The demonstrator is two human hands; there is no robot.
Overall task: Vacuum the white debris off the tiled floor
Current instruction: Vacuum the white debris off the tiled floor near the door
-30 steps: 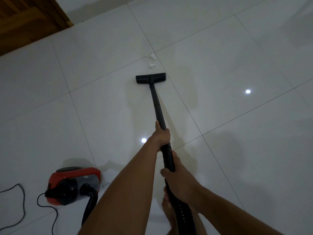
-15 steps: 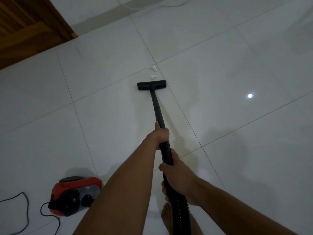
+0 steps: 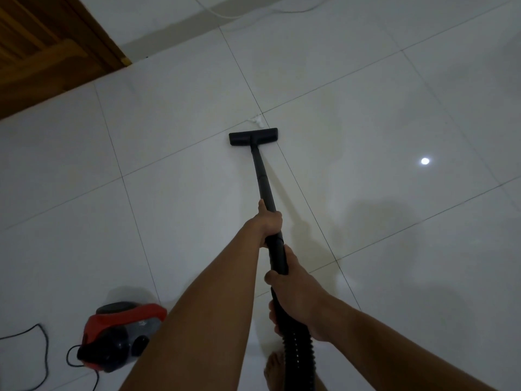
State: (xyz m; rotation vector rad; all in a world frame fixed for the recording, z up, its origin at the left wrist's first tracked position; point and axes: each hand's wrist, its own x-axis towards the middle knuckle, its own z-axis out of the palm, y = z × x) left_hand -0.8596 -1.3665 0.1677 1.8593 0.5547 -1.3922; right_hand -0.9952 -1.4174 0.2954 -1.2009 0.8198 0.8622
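A black vacuum wand (image 3: pixel 263 176) runs from my hands down to a flat black floor nozzle (image 3: pixel 253 136) on the white tiled floor (image 3: pixel 174 210). Small bits of white debris (image 3: pixel 257 121) lie just beyond the nozzle's far edge, at a tile joint. My left hand (image 3: pixel 269 222) grips the wand higher up, arm stretched forward. My right hand (image 3: pixel 296 294) grips the wand's lower end where the ribbed black hose (image 3: pixel 298 359) begins.
The red and black vacuum body (image 3: pixel 118 334) sits on the floor at lower left, with a black power cord (image 3: pixel 42 354) looping beside it. A wooden door (image 3: pixel 48 52) fills the upper left. A white cable (image 3: pixel 253 12) lies along the far wall. My bare foot (image 3: pixel 275 368) shows below the hose.
The nozzle has slid forward to the debris, and less of the white debris shows now. Both hands kept their hold on the wand. The camera view has tilted up slightly.
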